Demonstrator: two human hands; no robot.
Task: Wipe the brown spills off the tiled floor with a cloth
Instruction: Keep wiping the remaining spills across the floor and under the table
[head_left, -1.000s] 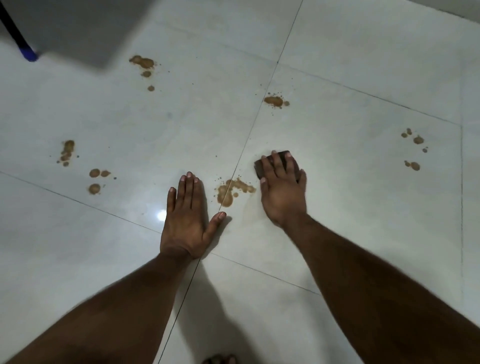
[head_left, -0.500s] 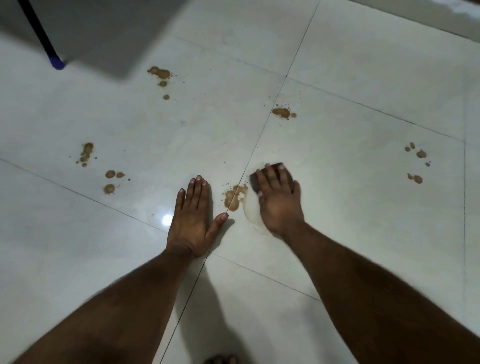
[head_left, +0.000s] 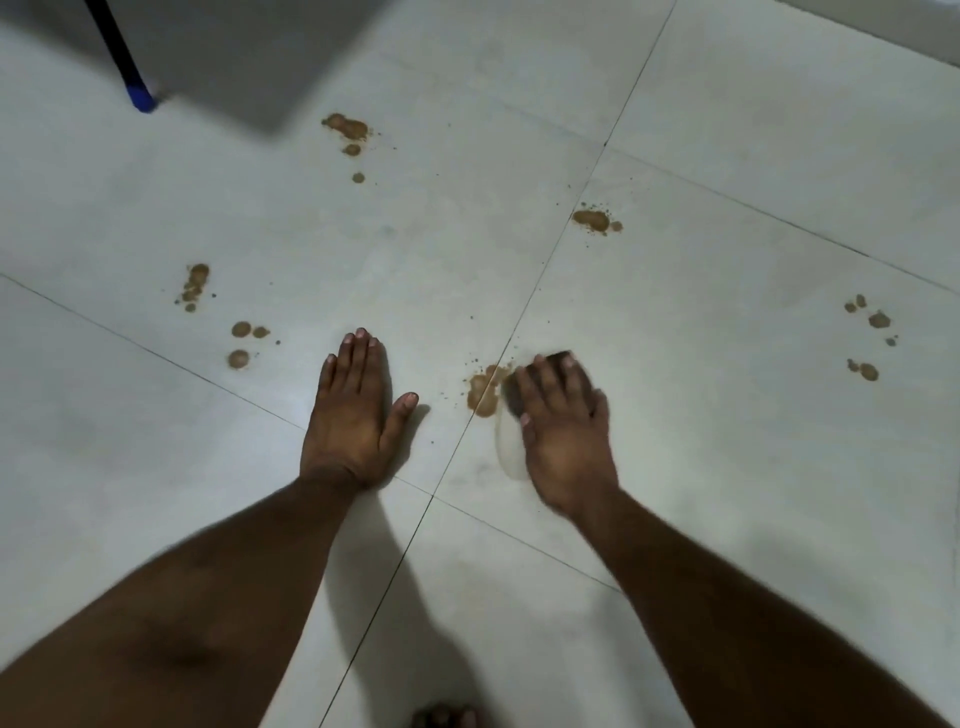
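Note:
My right hand presses flat on a small dark brown cloth, of which only edges show under the fingers. The cloth touches the right edge of a brown spill lying on the tile seam. My left hand rests flat on the white tiled floor, fingers together, thumb out, holding nothing. More brown spills lie at the far left, left, upper left, upper middle and right.
A dark leg with a blue foot stands at the top left beside a grey shadowed patch. Toes show at the bottom edge. A pale wet smear lies left of my right hand.
My right hand has slid the cloth left and toward me, onto the spill on the seam, part of which is gone. A pale smear has appeared. The left hand has stayed put.

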